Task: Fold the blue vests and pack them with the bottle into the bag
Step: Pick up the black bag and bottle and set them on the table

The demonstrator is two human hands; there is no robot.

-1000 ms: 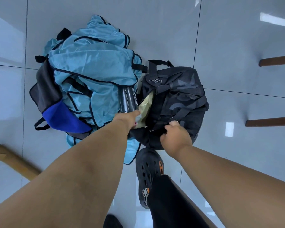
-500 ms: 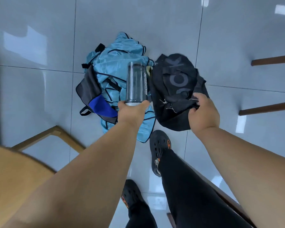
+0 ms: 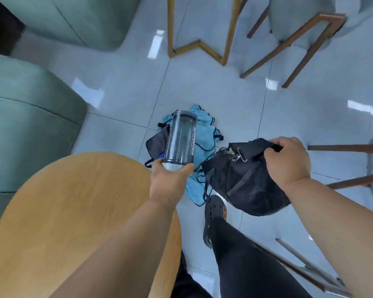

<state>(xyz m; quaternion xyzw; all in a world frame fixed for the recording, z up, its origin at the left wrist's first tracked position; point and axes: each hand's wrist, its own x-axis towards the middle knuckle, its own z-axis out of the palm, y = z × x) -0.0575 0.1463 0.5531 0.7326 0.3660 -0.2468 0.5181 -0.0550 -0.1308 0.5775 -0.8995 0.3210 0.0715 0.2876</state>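
My left hand (image 3: 169, 181) grips a dark see-through bottle (image 3: 181, 139) by its silver end, holding it up in the air over the pile. My right hand (image 3: 288, 160) is closed on the top edge of the black bag (image 3: 243, 181), which hangs lifted off the floor. The light blue vests (image 3: 204, 136) lie crumpled in a heap on the tiled floor below the bottle, mixed with a dark grey and blue piece of cloth (image 3: 156, 144). The bottle hides part of the heap.
A round wooden table (image 3: 73, 211) is at lower left under my left arm. Green upholstered seats (image 3: 26, 130) stand at left. Wooden chair and table legs (image 3: 222, 39) stand at the back and right. My foot in a black clog (image 3: 213, 214) is beside the vests.
I have stood up: both hands rose, lifting the bottle and the bag well above the floor. The vests now look smaller and farther away, and the table came into view.
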